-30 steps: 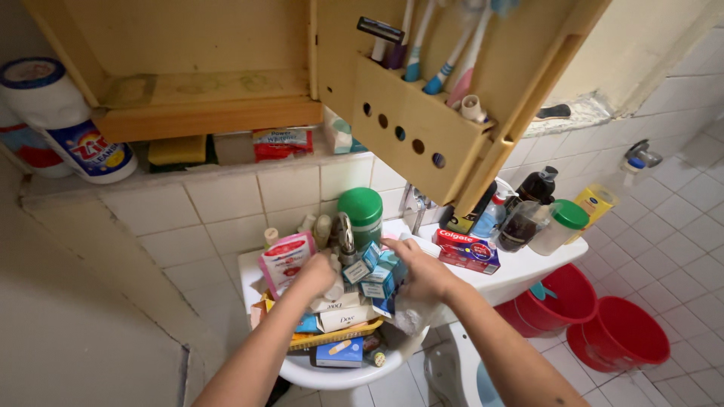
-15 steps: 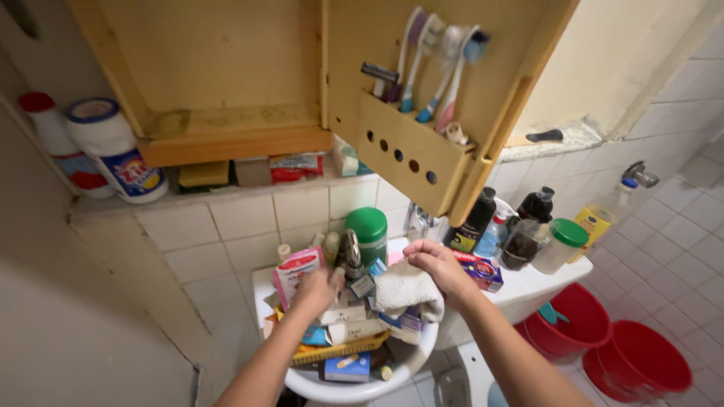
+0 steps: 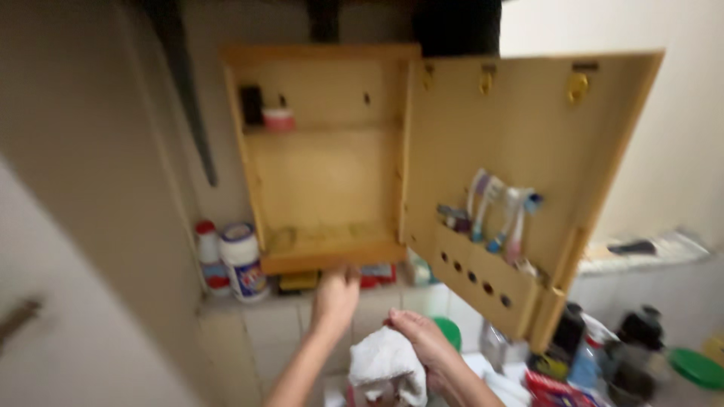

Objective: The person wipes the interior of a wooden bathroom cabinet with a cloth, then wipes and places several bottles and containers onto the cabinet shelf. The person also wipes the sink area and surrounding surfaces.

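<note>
Compared with the earlier view, the camera has tilted up: the whole wooden cabinet (image 3: 324, 158) and its open door (image 3: 520, 151) now show, and the cluttered basin has dropped out of sight. The left hand (image 3: 336, 294) has risen to the cabinet's bottom edge, fingers curled against it. The right hand (image 3: 419, 339) grasps a white cloth (image 3: 385, 369), held low beneath the cabinet.

White cleanser canister (image 3: 243, 261) with blue-and-red label on ledge; red toothpaste box (image 3: 558, 388) bottom right.
</note>
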